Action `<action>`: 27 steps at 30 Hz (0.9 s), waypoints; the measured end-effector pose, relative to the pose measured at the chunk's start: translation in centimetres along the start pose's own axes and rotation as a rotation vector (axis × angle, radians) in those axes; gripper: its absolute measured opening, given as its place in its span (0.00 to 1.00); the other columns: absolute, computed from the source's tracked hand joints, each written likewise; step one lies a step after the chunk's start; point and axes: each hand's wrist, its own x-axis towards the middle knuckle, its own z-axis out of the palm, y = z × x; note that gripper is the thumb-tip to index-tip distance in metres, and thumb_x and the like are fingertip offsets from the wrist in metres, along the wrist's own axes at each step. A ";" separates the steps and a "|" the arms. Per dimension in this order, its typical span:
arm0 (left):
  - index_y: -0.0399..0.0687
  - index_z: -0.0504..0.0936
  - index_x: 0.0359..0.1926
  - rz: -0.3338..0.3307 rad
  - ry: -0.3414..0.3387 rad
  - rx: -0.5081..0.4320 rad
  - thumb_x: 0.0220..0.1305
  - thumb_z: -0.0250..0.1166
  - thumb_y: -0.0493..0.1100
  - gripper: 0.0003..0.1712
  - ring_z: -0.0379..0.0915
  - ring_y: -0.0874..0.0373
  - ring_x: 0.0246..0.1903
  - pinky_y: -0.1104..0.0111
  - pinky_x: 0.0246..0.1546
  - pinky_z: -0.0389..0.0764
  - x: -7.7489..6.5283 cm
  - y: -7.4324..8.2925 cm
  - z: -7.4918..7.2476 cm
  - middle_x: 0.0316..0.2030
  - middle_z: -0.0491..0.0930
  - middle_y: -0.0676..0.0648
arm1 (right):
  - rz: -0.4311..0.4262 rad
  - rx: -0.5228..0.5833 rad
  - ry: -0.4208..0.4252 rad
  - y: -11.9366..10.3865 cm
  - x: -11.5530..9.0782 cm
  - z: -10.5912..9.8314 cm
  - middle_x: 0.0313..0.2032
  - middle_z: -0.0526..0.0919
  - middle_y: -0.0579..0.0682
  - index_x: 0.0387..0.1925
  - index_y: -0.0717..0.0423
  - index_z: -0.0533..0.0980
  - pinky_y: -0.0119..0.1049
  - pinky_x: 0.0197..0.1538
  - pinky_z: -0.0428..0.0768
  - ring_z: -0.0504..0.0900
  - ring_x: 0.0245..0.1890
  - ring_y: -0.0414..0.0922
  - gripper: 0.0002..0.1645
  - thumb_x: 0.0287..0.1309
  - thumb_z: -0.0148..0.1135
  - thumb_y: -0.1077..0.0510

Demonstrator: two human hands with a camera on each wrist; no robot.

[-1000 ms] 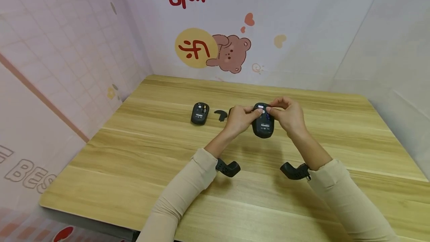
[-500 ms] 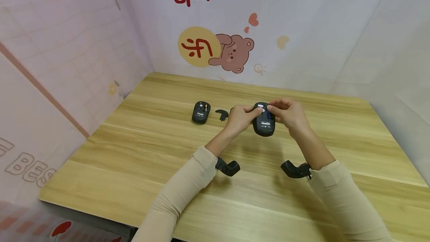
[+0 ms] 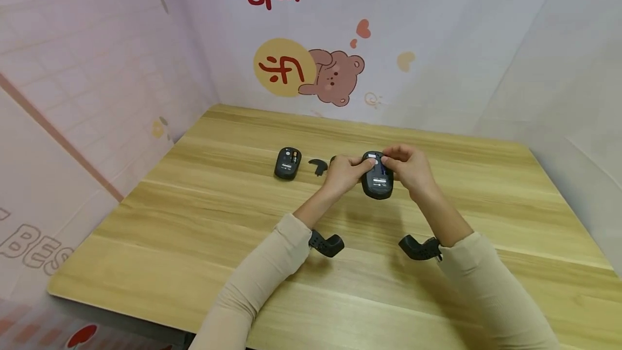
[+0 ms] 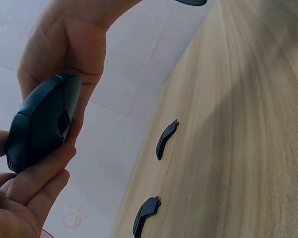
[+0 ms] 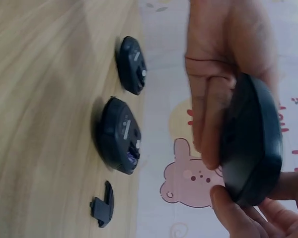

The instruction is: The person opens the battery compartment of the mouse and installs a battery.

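A black wireless mouse (image 3: 377, 190) is held up above the table with its underside facing the head camera and its battery compartment uncovered. Blue batteries (image 3: 384, 170) show in that compartment. My left hand (image 3: 342, 173) grips the mouse's left side, thumb on the underside. My right hand (image 3: 411, 169) holds its upper right, with the thumb pressing at the battery slot and the fingers around the edge. In the left wrist view, the mouse's rounded back (image 4: 44, 121) shows between both hands.
Left of my hands another mouse (image 3: 287, 165) lies underside up, batteries showing, beside a black cover (image 3: 318, 166). The right wrist view has a second upturned mouse (image 5: 120, 136) and a cover (image 5: 103, 206). Two covers lie on the wooden table (image 4: 248, 163) in the left wrist view.
Both hands keep hold of the mouse and shift only slightly. The right thumb stays at the battery slot; the head view has moved a little.
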 end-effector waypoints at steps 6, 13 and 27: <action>0.42 0.85 0.47 0.045 -0.009 0.104 0.65 0.62 0.52 0.20 0.75 0.64 0.30 0.77 0.24 0.73 -0.1 -0.3 0.3 0.36 0.85 0.47 | -0.032 -0.045 0.068 0.8 0.1 0.2 0.44 0.78 0.61 0.42 0.70 0.74 0.26 0.32 0.83 0.78 0.32 0.35 0.11 0.62 0.59 0.64; 0.41 0.84 0.48 -0.011 -0.031 0.046 0.65 0.61 0.52 0.21 0.77 0.64 0.30 0.75 0.27 0.77 0.2 -0.2 0.5 0.36 0.85 0.47 | 0.016 -0.080 -0.012 0.5 -0.2 -0.8 0.49 0.77 0.60 0.46 0.67 0.72 0.30 0.36 0.83 0.77 0.38 0.40 0.17 0.65 0.56 0.56; 0.38 0.85 0.45 -0.044 -0.036 -0.036 0.65 0.61 0.49 0.19 0.78 0.61 0.24 0.70 0.27 0.82 2.0 0.2 2.0 0.29 0.84 0.45 | 0.016 -0.138 0.031 0.6 0.2 -2.1 0.54 0.74 0.64 0.55 0.66 0.69 0.25 0.37 0.82 0.79 0.44 0.51 0.26 0.69 0.50 0.48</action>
